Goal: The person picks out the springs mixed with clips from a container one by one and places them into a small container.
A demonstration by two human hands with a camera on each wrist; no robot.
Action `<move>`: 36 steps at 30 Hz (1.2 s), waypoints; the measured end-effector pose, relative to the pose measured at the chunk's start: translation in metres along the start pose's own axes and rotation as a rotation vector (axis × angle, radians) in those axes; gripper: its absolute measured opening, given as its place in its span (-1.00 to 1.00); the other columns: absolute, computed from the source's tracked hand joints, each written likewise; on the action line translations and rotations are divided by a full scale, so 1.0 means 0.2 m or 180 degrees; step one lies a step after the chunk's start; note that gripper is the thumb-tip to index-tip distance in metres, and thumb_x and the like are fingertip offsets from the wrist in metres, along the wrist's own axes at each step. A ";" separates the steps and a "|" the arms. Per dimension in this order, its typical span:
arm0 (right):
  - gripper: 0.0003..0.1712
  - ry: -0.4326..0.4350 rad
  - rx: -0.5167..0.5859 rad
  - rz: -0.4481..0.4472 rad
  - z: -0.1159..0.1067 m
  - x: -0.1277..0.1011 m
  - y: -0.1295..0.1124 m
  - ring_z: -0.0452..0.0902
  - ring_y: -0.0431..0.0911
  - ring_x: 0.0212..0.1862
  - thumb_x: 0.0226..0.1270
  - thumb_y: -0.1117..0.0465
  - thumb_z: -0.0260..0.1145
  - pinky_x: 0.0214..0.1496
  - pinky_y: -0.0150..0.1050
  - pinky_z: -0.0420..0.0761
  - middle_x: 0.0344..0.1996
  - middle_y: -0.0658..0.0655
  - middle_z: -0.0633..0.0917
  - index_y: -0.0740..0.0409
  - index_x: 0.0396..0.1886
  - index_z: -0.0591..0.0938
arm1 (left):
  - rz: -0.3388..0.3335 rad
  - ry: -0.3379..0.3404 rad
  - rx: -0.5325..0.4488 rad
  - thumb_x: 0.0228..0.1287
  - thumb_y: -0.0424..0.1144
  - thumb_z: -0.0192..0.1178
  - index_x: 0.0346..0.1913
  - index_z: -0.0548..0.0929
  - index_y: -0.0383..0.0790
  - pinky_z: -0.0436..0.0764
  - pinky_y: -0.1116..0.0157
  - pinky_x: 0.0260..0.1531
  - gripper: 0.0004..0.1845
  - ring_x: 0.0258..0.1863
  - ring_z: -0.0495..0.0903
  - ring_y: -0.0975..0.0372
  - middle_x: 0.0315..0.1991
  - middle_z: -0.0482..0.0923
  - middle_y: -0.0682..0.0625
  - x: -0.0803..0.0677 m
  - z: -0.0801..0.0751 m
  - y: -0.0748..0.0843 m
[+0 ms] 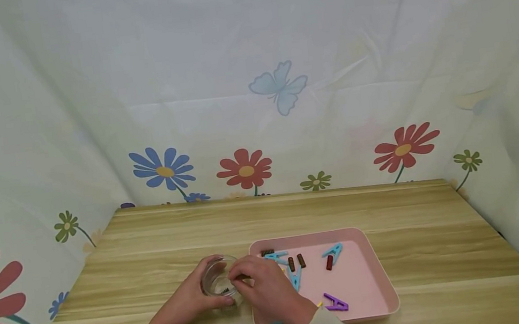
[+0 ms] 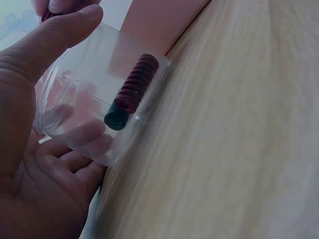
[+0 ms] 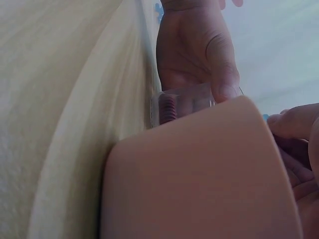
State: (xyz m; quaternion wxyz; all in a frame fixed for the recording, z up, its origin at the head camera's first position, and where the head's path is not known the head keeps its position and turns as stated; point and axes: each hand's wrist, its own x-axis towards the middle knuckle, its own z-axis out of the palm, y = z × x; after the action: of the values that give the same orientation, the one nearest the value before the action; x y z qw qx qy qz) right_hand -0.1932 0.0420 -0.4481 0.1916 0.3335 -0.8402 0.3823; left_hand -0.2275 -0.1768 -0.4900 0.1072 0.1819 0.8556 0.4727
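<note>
Flower-printed fabric is hanging round three sides of a pale wooden worktop [image 1: 392,210], and a pink tray [image 1: 375,272] is sitting on it near the front edge. Just left of the tray, touching its wall, a small clear cup [image 1: 218,283] is standing; the left hand [image 1: 184,303] is wrapping round it, thumb on the rim and fingers behind the wall, as the left wrist view shows. Inside the cup [image 2: 94,99] a dark red coil spring [image 2: 135,85] is lying against the tray-side wall.

The right hand [image 1: 265,285] is hovering over the cup's mouth with its fingertips pinched together; something dark red seems to be peeping between them in the left wrist view, but I cannot tell for sure what it is. On the tray more springs [image 1: 301,260] and clothes-peg halves [image 1: 332,251] are lying, with a purple peg [image 1: 336,302] nearer the front.

To do this well, I judge the left hand should be keeping the cup steady and upright against the tray, while the right hand is lowering its pinch well inside the rim before letting go, so a springy piece is not bouncing out onto the worktop.
</note>
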 end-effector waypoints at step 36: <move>-0.94 -0.0117 -0.0013 0.0005 -0.02 0.00 0.00 0.65 -0.32 -0.17 0.30 0.24 0.34 -0.10 -0.59 0.53 -0.22 -0.09 0.74 0.01 -0.30 0.73 | -0.0040 -0.0023 -0.0013 -0.06 0.03 0.51 0.34 0.22 0.21 0.43 0.12 0.14 -0.10 0.25 0.43 0.07 0.35 0.38 -0.07 0.00 0.00 0.01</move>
State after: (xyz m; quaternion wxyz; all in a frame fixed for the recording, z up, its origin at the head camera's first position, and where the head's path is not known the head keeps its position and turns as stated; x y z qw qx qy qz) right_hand -0.1918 0.0445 -0.4459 0.1765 0.3394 -0.8446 0.3745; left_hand -0.2263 -0.1755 -0.4880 0.1137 0.1779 0.8553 0.4731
